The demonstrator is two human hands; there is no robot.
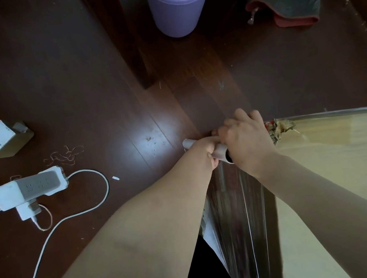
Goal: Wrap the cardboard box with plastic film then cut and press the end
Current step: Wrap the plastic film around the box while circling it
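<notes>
The left grip (205,150) is closed around the middle of the film roll (222,151), fingers curled under its pale cardboard tube, with the forearm reaching in straight from the lower left. The right grip (245,140) wraps over the tube's near end from above, knuckles up, wrist bent, and its forearm comes in from the lower right, across the box. The tube lies tilted, its bare far end poking out to the left of the left grip.

From the roll, the plastic film (239,213) runs taut toward the camera as a clear, streaked sheet. It lies just beside the left edge of the cardboard box (335,165). The box fills the right side of the view and stands on the dark wooden floor (77,82), with both grips at its far left corner. Crumpled paper (280,129) shows at that corner. Dark print sits near the box's right edge, cut off and unreadable.

Well to the left on the floor lie a white power strip (29,188) with its cable (71,214), and a small carton (0,139) whose label is too small to read. A purple bucket (180,6) stands farther back.
</notes>
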